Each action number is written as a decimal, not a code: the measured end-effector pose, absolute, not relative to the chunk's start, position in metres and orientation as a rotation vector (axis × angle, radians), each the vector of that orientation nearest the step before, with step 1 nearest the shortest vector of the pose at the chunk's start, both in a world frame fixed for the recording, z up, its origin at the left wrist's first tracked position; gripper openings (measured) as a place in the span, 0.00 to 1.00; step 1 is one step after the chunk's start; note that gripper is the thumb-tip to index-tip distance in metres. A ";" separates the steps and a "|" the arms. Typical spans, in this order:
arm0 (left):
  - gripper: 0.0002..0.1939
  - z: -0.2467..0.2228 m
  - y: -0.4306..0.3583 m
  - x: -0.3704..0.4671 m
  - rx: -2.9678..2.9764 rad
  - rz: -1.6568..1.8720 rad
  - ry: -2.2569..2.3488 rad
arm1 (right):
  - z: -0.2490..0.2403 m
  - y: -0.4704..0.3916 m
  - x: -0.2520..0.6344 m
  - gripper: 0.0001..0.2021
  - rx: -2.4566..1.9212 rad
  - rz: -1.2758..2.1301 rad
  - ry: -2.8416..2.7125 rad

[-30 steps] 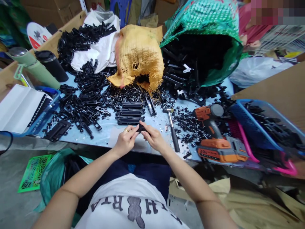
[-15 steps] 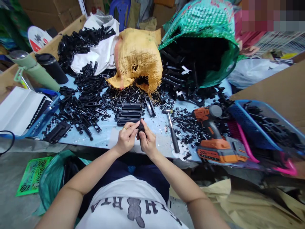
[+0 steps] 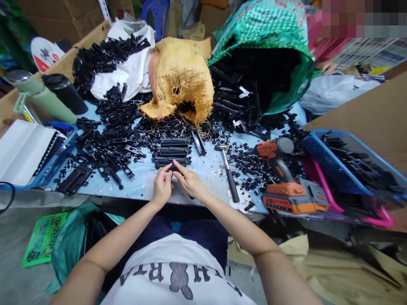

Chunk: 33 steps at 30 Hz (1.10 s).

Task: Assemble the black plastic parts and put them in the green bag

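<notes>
Between the fingertips of my left hand and my right hand is a black part, mostly covered by the fingers. Both hands are closed on it, near the table's front edge. Just beyond them lie several long black assembled pieces, stacked in a row. A channel-shaped black piece rests to their right. To the right of my right hand is a hammer with a black grip. Farther right stands an orange and grey cordless drill.
Heaps of black parts and pins cover the left and back. A yellow sack and a green sack stand behind. Blue baskets flank the table. Two bottles, one a black tumbler, stand at left.
Both hands have shifted slightly left with the black part. My right hand has turned, its fingers now reaching more toward the left.
</notes>
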<state>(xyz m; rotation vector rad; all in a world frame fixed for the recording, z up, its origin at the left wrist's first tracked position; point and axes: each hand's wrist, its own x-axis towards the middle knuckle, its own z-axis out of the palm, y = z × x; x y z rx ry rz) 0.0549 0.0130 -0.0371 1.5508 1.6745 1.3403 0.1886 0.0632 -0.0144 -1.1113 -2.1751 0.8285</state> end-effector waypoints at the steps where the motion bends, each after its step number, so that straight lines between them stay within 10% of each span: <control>1: 0.20 -0.040 0.009 0.055 1.543 1.305 1.767 | -0.010 0.078 0.195 0.23 -1.204 0.663 -2.260; 7: 0.26 -0.031 0.009 0.043 2.448 0.552 1.576 | 0.004 0.200 0.257 0.29 -1.828 0.010 -1.932; 11: 0.21 -0.025 0.021 0.041 2.606 0.238 1.529 | 0.000 0.237 0.286 0.22 -1.854 0.161 -1.990; 23: 0.24 -0.004 0.038 0.089 2.139 1.007 1.250 | 0.069 0.069 0.269 0.20 -0.924 0.569 -1.815; 33: 0.17 -0.022 0.032 0.074 2.423 0.321 1.368 | 0.008 0.040 0.293 0.19 -1.178 0.730 -2.479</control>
